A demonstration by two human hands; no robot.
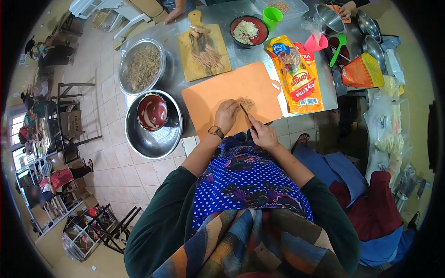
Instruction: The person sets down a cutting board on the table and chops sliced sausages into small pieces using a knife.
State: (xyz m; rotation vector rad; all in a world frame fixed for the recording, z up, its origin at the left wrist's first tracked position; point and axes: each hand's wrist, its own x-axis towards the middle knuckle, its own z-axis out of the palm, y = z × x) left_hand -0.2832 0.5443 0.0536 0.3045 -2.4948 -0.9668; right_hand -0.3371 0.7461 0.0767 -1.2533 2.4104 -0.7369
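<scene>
An orange cutting board point(213, 95) lies at the near edge of the metal table. My right hand point(264, 134) is wrapped round the handle of a knife point(244, 110), whose blade rests over the board and points away from me. My left hand point(226, 115), with a watch on its wrist, has its fingers bent together on the board just left of the blade. What they hold, if anything, is hidden under them. A small heap of finely chopped brownish food point(245, 102) lies by the knife tip.
Beyond the board are a wooden board point(187, 51) with sausages and strips, and a bowl of chopped white food point(245, 32). Orange packets point(296, 78) lie right. Metal bowls point(142, 67) point(155, 146) stand left. People's hands point(174, 15) point(346, 10) show at the far side.
</scene>
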